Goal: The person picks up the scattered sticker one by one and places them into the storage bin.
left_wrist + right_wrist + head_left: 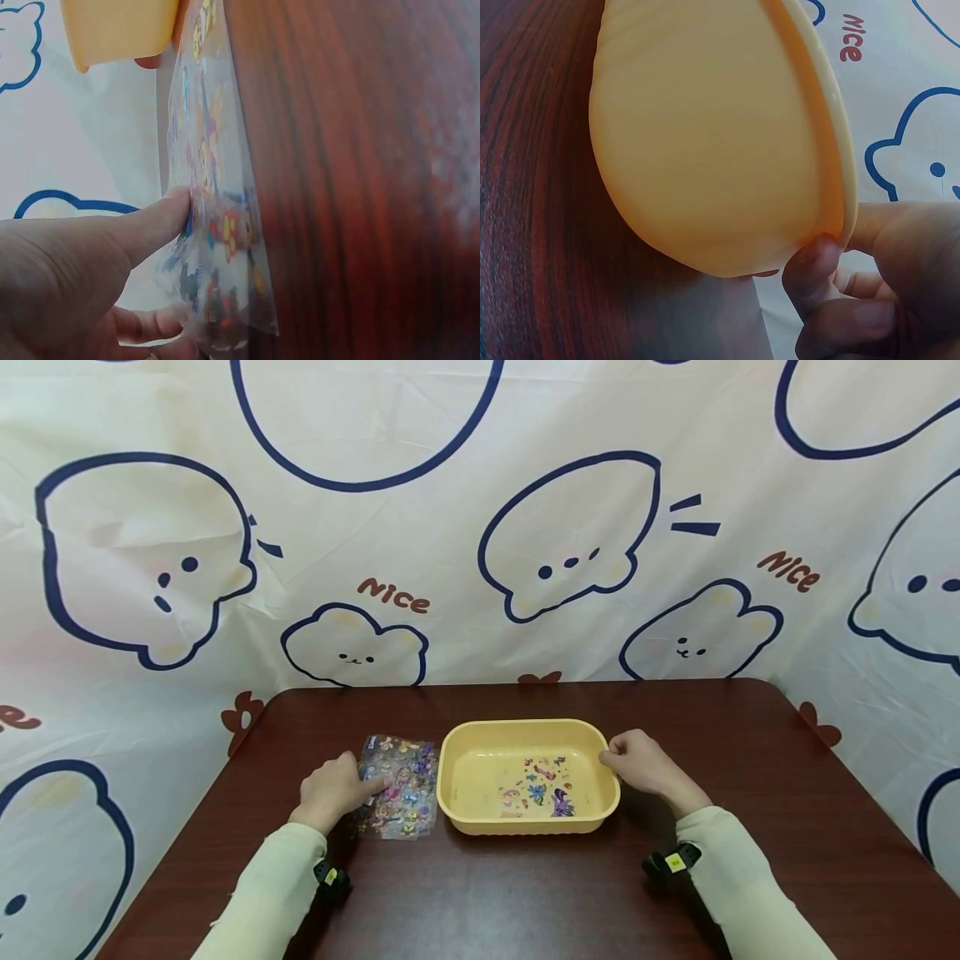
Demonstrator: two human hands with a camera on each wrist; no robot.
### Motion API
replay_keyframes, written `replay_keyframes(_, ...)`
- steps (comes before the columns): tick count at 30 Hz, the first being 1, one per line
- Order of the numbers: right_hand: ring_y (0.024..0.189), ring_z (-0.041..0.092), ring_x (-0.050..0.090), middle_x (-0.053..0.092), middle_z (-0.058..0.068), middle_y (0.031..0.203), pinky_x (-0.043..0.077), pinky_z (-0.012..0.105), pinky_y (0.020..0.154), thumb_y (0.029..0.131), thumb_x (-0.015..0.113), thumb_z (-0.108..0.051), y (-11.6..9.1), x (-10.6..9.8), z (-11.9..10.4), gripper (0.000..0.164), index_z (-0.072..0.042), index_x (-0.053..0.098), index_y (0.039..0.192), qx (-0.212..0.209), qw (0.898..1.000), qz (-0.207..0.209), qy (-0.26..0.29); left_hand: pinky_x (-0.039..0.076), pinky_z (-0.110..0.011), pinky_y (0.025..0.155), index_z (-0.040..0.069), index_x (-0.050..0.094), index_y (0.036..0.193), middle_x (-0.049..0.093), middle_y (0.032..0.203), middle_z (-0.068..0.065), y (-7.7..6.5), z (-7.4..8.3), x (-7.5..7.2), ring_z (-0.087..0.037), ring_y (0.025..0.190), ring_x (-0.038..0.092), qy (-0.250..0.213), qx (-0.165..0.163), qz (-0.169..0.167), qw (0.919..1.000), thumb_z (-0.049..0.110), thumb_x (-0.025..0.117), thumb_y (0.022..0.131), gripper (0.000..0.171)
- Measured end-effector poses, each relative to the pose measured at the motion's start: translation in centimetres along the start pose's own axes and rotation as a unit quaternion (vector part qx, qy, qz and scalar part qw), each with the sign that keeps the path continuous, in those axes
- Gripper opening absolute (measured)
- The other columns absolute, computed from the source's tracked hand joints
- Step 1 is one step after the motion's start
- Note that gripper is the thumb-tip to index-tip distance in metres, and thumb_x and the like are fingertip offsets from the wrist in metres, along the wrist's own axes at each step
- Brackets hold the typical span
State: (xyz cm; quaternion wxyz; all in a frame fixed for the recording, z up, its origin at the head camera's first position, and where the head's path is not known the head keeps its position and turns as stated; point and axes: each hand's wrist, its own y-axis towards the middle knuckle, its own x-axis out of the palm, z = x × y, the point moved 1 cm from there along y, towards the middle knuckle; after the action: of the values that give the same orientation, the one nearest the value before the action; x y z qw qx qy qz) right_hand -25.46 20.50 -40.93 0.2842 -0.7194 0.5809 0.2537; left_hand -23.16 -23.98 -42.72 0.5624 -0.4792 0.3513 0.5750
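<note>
Clear plastic sheets printed with colourful cartoon stickers (411,777) lie on the table, left of a yellow plastic basin (480,827). My left hand (333,792) pinches their left side, the thumb (161,225) lying across the top face and the other fingers at the edge. In the left wrist view the sheets (214,150) appear nearly edge-on, slightly raised from the wood. My right hand (647,764) grips the basin's right rim between thumb and fingers. The right wrist view shows fingertips against the basin's outer wall (720,142). Small colourful stickers (537,793) show on the basin's floor.
A dark brown wooden table (540,893) carries the basin and sheets. Behind it and at both sides hangs a white cloth (450,527) with blue cartoon outlines. A black wrist device (332,877) sits on the left wrist and a similar one (671,862) on the right.
</note>
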Motion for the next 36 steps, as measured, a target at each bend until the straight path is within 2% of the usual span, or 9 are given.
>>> replay_keyframes(3,0.052,0.013,0.045,0.043,-0.002,0.056,0.037,0.026,0.05,0.098,0.057,-0.013,0.01,-0.07,-0.01,0.036,-0.01,0.048,0.063,0.0,1.0,0.001,-0.001,0.04,-0.037,0.056,-0.008,0.057,0.112,0.058,0.076,-0.012,0.1,0.0,-0.21,-0.023,0.065,0.054,0.005,0.005,-0.003,1.0,0.052,0.072,0.089,0.066)
replay_keyframes(6,0.052,0.013,0.045,0.044,-0.001,0.056,0.037,0.026,0.05,0.098,0.057,-0.013,0.07,-0.08,-0.01,0.036,-0.01,0.049,0.064,0.0,1.0,0.0,-0.001,0.041,-0.039,0.057,-0.009,0.054,0.119,0.061,0.079,-0.014,0.16,-0.05,-0.3,-0.025,0.067,0.055,0.005,0.011,0.001,0.9999,0.053,0.073,0.088,0.073)
replay_keyframes(14,0.052,0.013,0.046,0.044,-0.001,0.056,0.038,0.026,0.05,0.098,0.057,-0.014,0.21,-0.01,0.02,0.035,-0.009,0.049,0.064,-0.002,1.0,-0.001,-0.001,0.04,-0.039,0.056,-0.008,0.048,0.126,0.061,0.077,-0.015,-0.07,-0.17,-0.57,-0.026,0.063,0.055,-0.001,0.007,0.006,1.0,0.051,0.071,0.089,0.073)
replay_keyframes(21,0.053,0.013,0.046,0.044,-0.002,0.057,0.037,0.025,0.051,0.098,0.056,-0.014,0.18,0.02,-0.05,0.036,-0.01,0.048,0.064,0.004,1.0,0.0,-0.005,0.044,-0.04,0.059,-0.009,0.046,0.135,0.067,0.092,-0.021,-0.13,-0.29,-0.54,-0.026,0.067,0.056,0.0,-0.003,0.008,1.0,0.046,0.07,0.091,0.074)
replay_keyframes(26,0.053,0.013,0.046,0.042,-0.002,0.057,0.037,0.026,0.051,0.098,0.057,-0.014,0.08,0.11,-0.07,0.036,-0.01,0.048,0.064,0.005,1.0,0.001,-0.002,0.043,-0.039,0.057,-0.01,0.043,0.138,0.066,0.086,-0.018,-0.03,-0.51,-0.34,-0.025,0.066,0.056,0.001,-0.009,-0.001,1.0,0.044,0.068,0.092,0.076)
replay_keyframes(30,0.053,0.014,0.046,0.042,-0.002,0.057,0.037,0.026,0.051,0.098,0.058,-0.014,0.02,0.15,-0.04,0.036,-0.01,0.048,0.063,0.004,1.0,0.003,0.0,0.04,-0.037,0.054,-0.008,0.047,0.134,0.063,0.079,-0.013,-0.01,-0.62,-0.28,-0.024,0.063,0.055,-0.003,-0.011,0.005,0.9999,0.041,0.069,0.092,0.069)
replay_keyframes(36,0.054,0.014,0.046,0.042,-0.002,0.057,0.037,0.026,0.051,0.098,0.058,-0.014,0.02,0.1,0.01,0.036,-0.01,0.048,0.064,0.008,1.0,0.007,-0.001,0.041,-0.037,0.052,-0.004,0.062,0.114,0.065,0.078,-0.012,0.12,-0.64,-0.39,-0.022,0.061,0.056,-0.02,0.0,0.061,0.9979,0.031,0.073,0.09,0.044)
